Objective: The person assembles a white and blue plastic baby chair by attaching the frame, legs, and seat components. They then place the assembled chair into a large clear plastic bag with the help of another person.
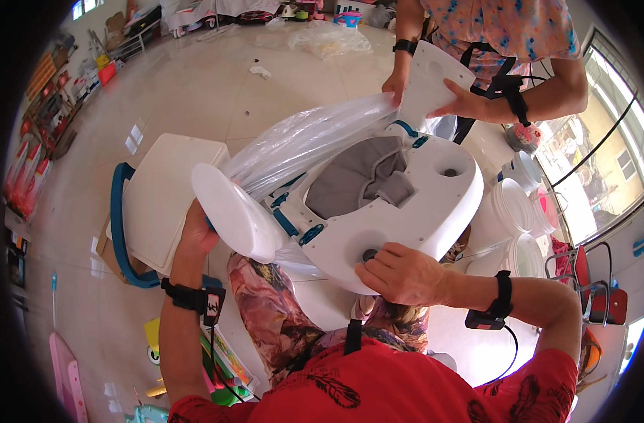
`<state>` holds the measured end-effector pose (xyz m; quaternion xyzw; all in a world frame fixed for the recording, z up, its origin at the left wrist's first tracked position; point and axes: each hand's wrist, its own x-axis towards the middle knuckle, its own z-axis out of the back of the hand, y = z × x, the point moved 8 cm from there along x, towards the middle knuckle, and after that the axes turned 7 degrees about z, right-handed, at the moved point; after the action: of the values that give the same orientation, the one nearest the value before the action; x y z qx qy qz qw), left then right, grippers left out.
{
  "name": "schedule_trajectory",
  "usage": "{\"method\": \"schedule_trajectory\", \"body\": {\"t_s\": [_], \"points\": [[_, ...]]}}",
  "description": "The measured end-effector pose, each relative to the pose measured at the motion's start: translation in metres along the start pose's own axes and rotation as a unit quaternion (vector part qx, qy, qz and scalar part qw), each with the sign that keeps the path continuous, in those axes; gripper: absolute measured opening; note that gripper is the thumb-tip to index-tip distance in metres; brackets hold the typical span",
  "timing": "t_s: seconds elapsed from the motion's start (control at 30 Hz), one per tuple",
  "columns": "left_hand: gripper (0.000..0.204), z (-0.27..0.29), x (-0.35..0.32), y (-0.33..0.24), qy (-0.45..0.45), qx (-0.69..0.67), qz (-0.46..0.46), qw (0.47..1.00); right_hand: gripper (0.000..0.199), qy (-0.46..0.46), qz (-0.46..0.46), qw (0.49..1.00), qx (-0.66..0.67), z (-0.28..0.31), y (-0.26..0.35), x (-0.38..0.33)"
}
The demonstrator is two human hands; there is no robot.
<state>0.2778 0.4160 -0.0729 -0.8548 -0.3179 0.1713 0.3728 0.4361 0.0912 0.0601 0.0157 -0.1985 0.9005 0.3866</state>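
Note:
A white plastic child's seat frame, with a grey fabric seat and teal hinges, lies tilted above my knees. My left hand grips a rounded white panel at the frame's left end; the panel hides most of its fingers. My right hand rests on the near side of the frame. Its fingers are curled together at a round recess with a dark centre; whatever they may hold is hidden. Clear plastic wrap stretches along the frame's far side.
Across from me, a person's hands hold another white panel and the wrap. A white board with a teal curved bar stands at left. White buckets line the right side. Colourful toys lie near my left forearm.

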Motion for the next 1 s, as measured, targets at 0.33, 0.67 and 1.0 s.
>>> {"method": "schedule_trajectory", "body": {"t_s": [0.33,0.67,1.0], "points": [[0.043,0.002,0.0,-0.012,-0.037,-0.05,-0.066,0.996,0.033,-0.032,0.003,0.999,0.032,0.004,-0.014,0.0],[0.04,-0.043,0.005,-0.047,-0.039,-0.014,-0.099,0.994,0.048,-0.005,0.021,0.995,0.092,-0.004,-0.048,-0.001],[0.033,-0.074,-0.001,-0.077,-0.052,0.149,-0.24,0.958,0.069,0.007,-0.01,0.995,0.102,-0.055,-0.08,-0.017]]}}
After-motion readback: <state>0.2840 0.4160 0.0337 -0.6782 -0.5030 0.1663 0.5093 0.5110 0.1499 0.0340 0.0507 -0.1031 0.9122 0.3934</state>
